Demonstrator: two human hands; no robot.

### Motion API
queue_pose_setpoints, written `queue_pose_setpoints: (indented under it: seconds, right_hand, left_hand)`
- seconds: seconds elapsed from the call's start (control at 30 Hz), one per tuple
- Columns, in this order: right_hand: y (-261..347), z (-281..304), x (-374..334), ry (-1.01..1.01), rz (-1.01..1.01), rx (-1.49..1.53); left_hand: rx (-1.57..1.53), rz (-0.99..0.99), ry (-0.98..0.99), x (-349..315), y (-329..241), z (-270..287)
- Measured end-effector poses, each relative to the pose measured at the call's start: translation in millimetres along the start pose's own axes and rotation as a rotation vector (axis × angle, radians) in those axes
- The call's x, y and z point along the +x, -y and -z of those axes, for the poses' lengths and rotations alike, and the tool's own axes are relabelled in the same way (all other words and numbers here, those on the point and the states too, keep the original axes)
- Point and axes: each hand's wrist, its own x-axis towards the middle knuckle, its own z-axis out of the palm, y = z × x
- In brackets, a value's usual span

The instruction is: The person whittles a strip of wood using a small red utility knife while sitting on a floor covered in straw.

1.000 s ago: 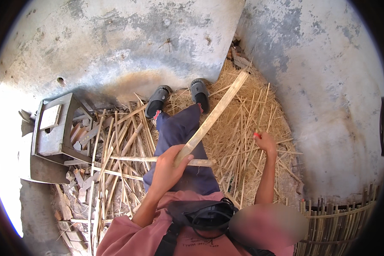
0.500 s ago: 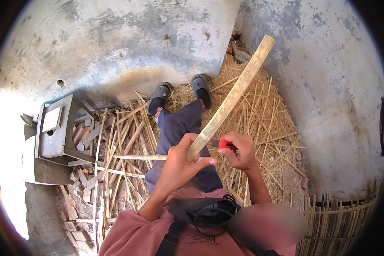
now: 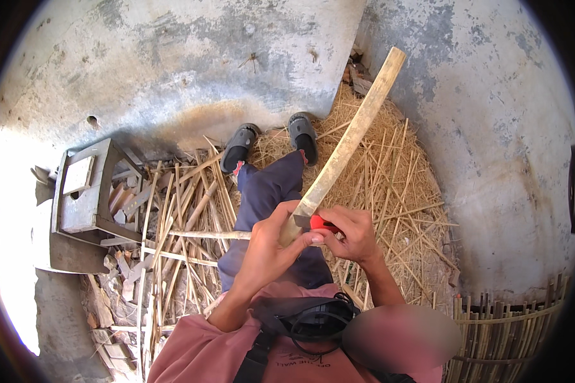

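Observation:
A long bamboo strip (image 3: 354, 131) slants up and away to the right from my left hand (image 3: 269, 237), whose fingers and thumb wrap its near end. My right hand (image 3: 351, 235) grips a red utility knife (image 3: 324, 223). Its short dark blade lies across the strip just beyond my left fingers, close to my left thumb tip. Both hands are over my dark trousers, nearly touching each other. The strip's lowest end is partly hidden by my left hand.
Bamboo sticks (image 3: 195, 191) lie scattered left of my legs, with straw and shavings (image 3: 390, 185) on the right. A wooden cabinet (image 3: 86, 191) stands at the left. A woven bamboo basket (image 3: 508, 335) is at the lower right. Worn walls (image 3: 492, 127) close off the far and right sides.
My right hand has moved left with the knife, bringing its blade from beside the bamboo strip onto it. The strip's far end has shifted slightly left and up.

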Motion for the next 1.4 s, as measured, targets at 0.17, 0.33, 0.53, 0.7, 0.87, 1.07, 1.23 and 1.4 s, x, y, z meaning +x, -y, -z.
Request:
queue_pose_setpoints:
  seconds: [0.17,0.33,0.53,0.7,0.87,1.07,1.23,1.4]
  right_hand:
    - [2.3,-0.8,-0.7,-0.012,-0.027,-0.016]
    - [9.1,-0.4,0.1,-0.027,-0.063,-0.075]
    - [12.9,-3.9,0.0,-0.062,-0.070,-0.175]
    - [16.8,-6.6,0.1,-0.083,-0.095,-0.193]
    - [17.7,-11.0,0.5,-0.120,-0.102,-0.207]
    - [18.0,-15.0,-1.7,-0.144,-0.116,-0.218]
    - [17.9,-19.9,-1.9,-0.231,-0.119,-0.180]
    - [14.8,-17.5,0.3,-0.190,-0.145,-0.175]
  left_hand:
    - [0.090,0.094,-0.012,0.4,-10.0,-0.4]
    - [-0.024,0.073,-0.058,0.4,-3.7,-6.7]
    - [-0.104,0.103,-0.057,2.2,0.1,-9.1]
    - [-0.207,0.116,-0.059,2.9,4.5,-11.1]
    - [-0.284,0.129,-0.071,4.9,3.0,-11.4]
    - [-0.375,0.156,-0.100,4.8,6.7,-13.2]
    - [-0.256,0.145,-0.137,1.8,24.8,-19.0]
    - [-0.189,0.191,-0.125,2.8,25.3,-13.1]
